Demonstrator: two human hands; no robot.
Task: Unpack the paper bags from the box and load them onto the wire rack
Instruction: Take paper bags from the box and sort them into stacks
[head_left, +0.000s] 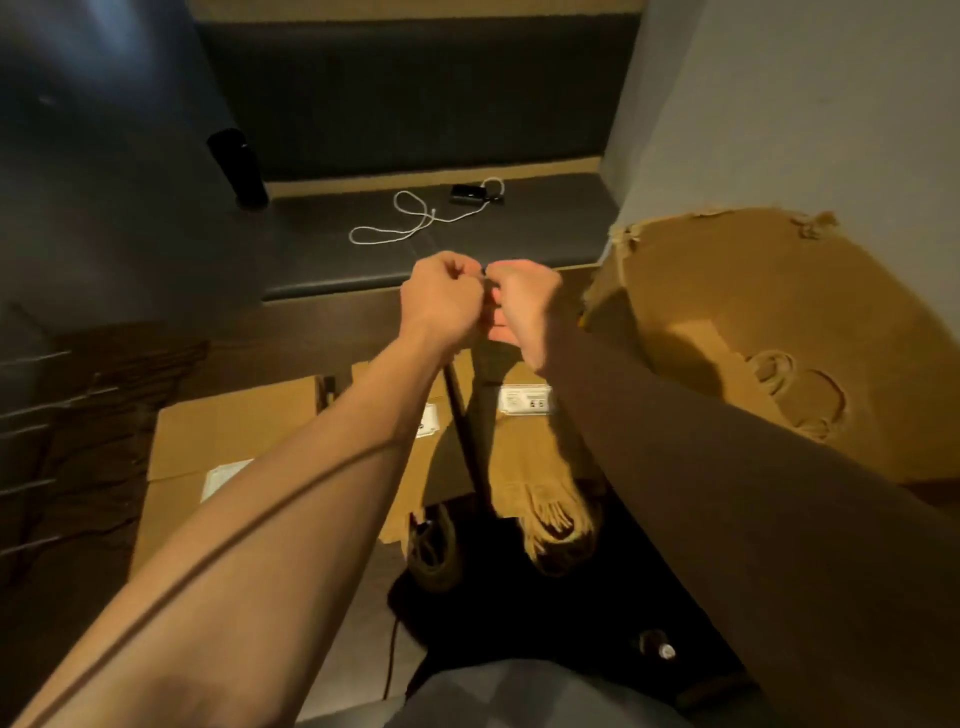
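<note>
A: What is shown at the centre of the frame?

B: The left hand (441, 301) and the right hand (519, 306) are held close together, knuckles nearly touching. Both sets of fingers are curled inward — something small and dark seems to be pinched between them, but what it is cannot be told.

A: Where are the task's things placed?

B: A torn-open cardboard box (769, 332) is seen at the right of the frame, its ragged flap raised; its contents are not visible. Flat brown paper bags (228, 431), some bearing white labels, are laid out below the hands, in the lower middle. Thin wires of the wire rack (36, 410) are visible at the left edge.

A: What else is recorded?

B: A dark bench seat (467, 234) is seen across the upper middle, with a looped white cable (410, 218) and a small black device (467, 195) lying on it. A dark cylinder (239, 166) stands at upper left — just beside the bench's end.
</note>
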